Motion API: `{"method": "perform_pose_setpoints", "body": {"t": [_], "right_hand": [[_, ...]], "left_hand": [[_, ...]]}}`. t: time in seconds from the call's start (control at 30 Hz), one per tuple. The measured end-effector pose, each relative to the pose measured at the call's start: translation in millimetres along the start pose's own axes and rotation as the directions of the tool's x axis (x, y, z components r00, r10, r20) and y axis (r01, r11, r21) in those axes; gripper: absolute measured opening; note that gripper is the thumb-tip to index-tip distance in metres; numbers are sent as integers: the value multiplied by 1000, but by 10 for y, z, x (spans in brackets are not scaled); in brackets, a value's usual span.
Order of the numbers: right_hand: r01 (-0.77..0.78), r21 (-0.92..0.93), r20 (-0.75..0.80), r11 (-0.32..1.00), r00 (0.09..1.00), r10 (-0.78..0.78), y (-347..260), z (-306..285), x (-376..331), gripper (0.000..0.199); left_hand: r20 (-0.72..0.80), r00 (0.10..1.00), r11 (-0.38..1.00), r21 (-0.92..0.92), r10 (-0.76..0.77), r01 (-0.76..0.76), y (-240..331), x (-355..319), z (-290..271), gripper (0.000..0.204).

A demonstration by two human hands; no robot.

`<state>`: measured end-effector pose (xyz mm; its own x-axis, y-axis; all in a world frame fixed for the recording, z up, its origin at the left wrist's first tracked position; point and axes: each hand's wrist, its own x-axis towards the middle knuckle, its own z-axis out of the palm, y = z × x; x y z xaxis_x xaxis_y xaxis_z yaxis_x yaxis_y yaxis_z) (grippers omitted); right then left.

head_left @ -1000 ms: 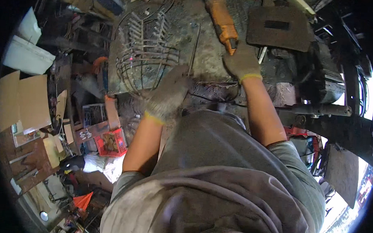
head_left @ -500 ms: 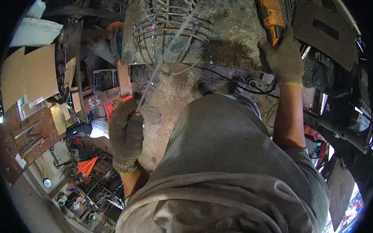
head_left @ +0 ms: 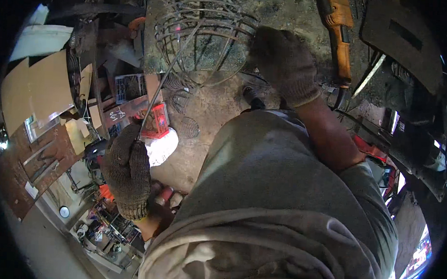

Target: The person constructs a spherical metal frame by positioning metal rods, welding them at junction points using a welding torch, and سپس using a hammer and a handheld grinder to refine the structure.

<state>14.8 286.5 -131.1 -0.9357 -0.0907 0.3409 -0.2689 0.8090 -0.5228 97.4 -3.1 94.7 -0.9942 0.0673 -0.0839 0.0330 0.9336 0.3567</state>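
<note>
Counted things on a cluttered workshop bench, seen from above.
Two gloved hands: the left hand (head_left: 127, 178) at about eight o'clock, the right hand (head_left: 284, 64) at about one o'clock; one thin metal rod (head_left: 167, 76) rising from the left hand toward twelve o'clock; one domed wire cage (head_left: 202, 38) at twelve o'clock; one orange angle grinder (head_left: 339, 33) at one o'clock; one dark metal plate (head_left: 401, 40) at two o'clock; two cardboard sheets (head_left: 40, 86) at about ten o'clock; one red packet (head_left: 156, 121) near the centre; small clutter at seven o'clock too jumbled to count.
</note>
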Motion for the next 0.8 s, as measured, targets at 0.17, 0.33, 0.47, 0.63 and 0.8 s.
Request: {"method": "perform_pose_setpoints", "body": {"t": [0.17,0.33,0.47,0.63,0.8], "right_hand": [[4,5,-86,1000,996,-4,19,270,4,34],[-168,162,-33,972,984,176,-53,215,21,38],[-208,143,45,968,978,203,-45,232,39,44],[-218,129,25,967,976,217,-12,283,39,42],[-177,93,-60,980,981,183,-44,249,37,36]], "left_hand": [[82,996,998,65,-32,26,235,71,-148,32],[54,998,994,105,27,-32,206,35,-268,33],[82,995,988,135,61,-72,270,143,-217,35],[147,986,973,207,74,-104,401,280,-157,39],[266,960,962,274,-82,6,549,332,-135,34]]}}
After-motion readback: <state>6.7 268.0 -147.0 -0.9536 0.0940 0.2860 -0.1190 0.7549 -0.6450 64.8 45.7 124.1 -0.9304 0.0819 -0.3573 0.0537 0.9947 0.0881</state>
